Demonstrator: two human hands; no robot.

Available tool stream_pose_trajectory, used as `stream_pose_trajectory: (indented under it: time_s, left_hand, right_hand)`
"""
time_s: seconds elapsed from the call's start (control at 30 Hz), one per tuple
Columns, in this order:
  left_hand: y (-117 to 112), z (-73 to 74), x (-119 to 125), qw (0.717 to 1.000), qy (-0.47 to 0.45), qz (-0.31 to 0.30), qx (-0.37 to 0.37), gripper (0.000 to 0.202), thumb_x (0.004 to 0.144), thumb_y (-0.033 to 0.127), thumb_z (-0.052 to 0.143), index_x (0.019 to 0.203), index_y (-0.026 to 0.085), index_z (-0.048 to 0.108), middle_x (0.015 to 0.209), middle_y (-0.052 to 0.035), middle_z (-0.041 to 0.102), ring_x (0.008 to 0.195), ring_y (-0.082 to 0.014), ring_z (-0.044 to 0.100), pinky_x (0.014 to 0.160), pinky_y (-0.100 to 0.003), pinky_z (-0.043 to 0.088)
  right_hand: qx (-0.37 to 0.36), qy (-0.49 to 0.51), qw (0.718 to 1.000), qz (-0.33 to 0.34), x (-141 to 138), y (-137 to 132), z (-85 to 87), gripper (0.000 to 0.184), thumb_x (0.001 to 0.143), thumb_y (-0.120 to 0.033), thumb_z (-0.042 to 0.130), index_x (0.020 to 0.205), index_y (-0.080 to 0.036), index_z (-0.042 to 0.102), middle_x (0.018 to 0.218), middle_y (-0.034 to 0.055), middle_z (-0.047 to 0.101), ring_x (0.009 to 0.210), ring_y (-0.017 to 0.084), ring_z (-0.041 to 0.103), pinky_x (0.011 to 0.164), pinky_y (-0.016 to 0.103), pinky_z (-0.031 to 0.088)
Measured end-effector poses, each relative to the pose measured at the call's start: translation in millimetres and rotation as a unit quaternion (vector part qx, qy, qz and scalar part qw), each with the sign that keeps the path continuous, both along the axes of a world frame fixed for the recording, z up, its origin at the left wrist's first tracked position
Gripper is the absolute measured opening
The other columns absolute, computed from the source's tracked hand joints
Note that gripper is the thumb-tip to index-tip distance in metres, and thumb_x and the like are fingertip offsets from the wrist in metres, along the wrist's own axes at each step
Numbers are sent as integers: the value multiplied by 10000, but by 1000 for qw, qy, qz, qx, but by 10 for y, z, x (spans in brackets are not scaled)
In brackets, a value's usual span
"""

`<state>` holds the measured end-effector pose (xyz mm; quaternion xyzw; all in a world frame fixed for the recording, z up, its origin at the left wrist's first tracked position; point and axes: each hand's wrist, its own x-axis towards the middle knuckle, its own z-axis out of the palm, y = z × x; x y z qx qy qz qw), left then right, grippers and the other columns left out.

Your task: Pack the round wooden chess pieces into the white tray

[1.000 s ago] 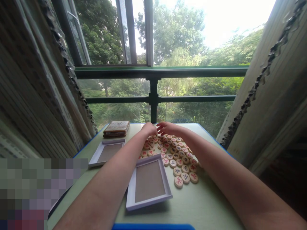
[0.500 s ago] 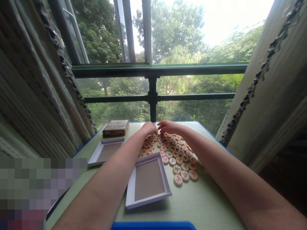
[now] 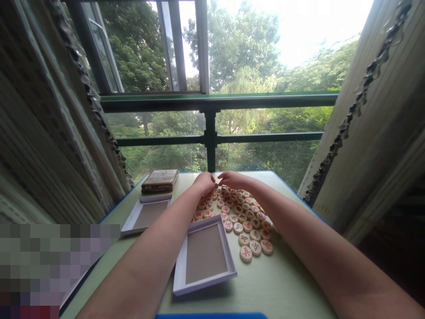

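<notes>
A: State of the hands?
B: Left hand (image 3: 205,181) and right hand (image 3: 232,179) met at the far edge of the wooden discs (image 3: 244,217), fingers curled. Couldn't tell if either held one.
A: Where were the wooden discs?
B: Spread on the bench (image 3: 275,283), just right of the white tray (image 3: 204,254).

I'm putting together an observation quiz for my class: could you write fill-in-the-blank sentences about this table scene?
1. The left hand and right hand meet at the ____ edge of the pile of game pieces.
2. The pieces carry dark or ____ characters.
3. ____ white trays lie on the table.
4. The brown box sits at the table's far ____ corner.

Missing words: far; red; two; left.
</notes>
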<state>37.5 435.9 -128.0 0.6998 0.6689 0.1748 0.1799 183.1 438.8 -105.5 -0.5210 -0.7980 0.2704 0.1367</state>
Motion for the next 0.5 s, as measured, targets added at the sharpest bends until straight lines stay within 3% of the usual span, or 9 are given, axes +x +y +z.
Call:
stream_pose_trajectory:
  time_s: [0.27,0.5]
  left_hand:
    - [-39,37,-8,1000,22,-12,9,231,653,324,711,828,175,711,818,-66,704,736,-178,633,625,-236,456]
    - [-50,89,-11,998,56,-15,-1,245,638,357,709,800,174,720,804,-71,701,753,-194,633,648,-250,456]
  right_hand:
    - [7,9,1000,5,25,24,-16,337,748,-93,587,1071,-145,668,980,64,705,804,134,627,698,191,471]
    - [-12,19,1000,5,25,45,-38,315,749,-119,606,1053,-169,675,984,50,703,783,126,620,612,166,457]
